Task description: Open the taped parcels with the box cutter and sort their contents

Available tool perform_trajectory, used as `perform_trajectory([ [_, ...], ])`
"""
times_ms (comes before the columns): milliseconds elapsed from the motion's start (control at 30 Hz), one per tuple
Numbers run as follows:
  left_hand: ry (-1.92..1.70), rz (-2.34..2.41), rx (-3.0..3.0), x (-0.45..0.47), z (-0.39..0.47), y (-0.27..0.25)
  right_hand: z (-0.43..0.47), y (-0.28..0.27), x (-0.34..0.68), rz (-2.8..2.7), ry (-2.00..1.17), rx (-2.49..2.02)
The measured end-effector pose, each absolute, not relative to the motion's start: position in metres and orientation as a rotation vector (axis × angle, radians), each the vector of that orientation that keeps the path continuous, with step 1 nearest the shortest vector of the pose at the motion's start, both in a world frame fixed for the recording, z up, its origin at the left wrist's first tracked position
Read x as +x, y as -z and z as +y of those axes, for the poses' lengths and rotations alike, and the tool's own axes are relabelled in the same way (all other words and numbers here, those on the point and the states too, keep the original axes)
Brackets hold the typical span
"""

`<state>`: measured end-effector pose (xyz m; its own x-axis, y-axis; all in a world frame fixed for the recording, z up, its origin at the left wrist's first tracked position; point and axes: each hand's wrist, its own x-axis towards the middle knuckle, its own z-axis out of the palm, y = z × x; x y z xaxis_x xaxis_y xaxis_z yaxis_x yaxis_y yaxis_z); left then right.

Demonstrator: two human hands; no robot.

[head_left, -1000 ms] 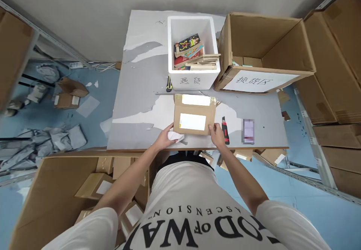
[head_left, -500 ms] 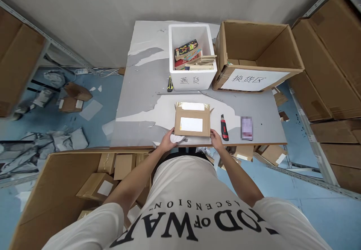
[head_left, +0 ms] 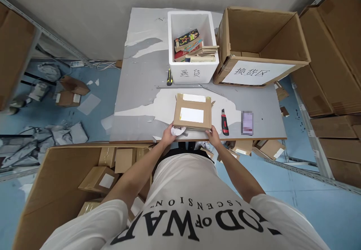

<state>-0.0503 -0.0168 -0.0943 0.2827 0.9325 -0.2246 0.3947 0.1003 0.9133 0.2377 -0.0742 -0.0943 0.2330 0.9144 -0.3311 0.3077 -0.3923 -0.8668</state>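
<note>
A small cardboard box [head_left: 194, 124] with white labels on its top lies near the table's front edge, a small flap sticking out at its far right corner. My left hand [head_left: 168, 135] is closed at its near left corner. A crumpled white scrap of paper [head_left: 178, 131] sits against those fingers; whether they also grip it I cannot tell. My right hand [head_left: 213, 136] grips the near right corner, its fingertips partly hidden by the box. To the right lies a red and black utility knife [head_left: 225, 123], apart from the hand.
Behind stand a white foam bin [head_left: 193, 73] of books and a large open carton [head_left: 261, 73]. A yellow and black cutter [head_left: 169, 77] lies left of the bin. A blurred purple rectangular object [head_left: 247, 123] is at right. A big carton [head_left: 46, 190] of parcels stands at lower left.
The view has shifted slightly, so the table sits higher in it. The box has turned a little, and my right hand has moved slightly inward under its near right corner.
</note>
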Motion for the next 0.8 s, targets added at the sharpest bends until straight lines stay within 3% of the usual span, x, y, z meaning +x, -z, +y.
perform_trajectory([
  [367, -0.693, 1.157, 1.759, -0.068, 0.012, -0.014, -0.028, -0.020, 0.260, -1.222, -0.872, -1.730],
  [533, -0.753, 1.269, 1.745, -0.057, 0.017, 0.013, -0.032, 0.004, 0.258, -1.266, -1.024, -1.493],
  [800, -0.798, 1.303, 1.656, -0.027, 0.009, 0.075, -0.050, 0.062, 0.234, -1.121, -1.024, -1.588],
])
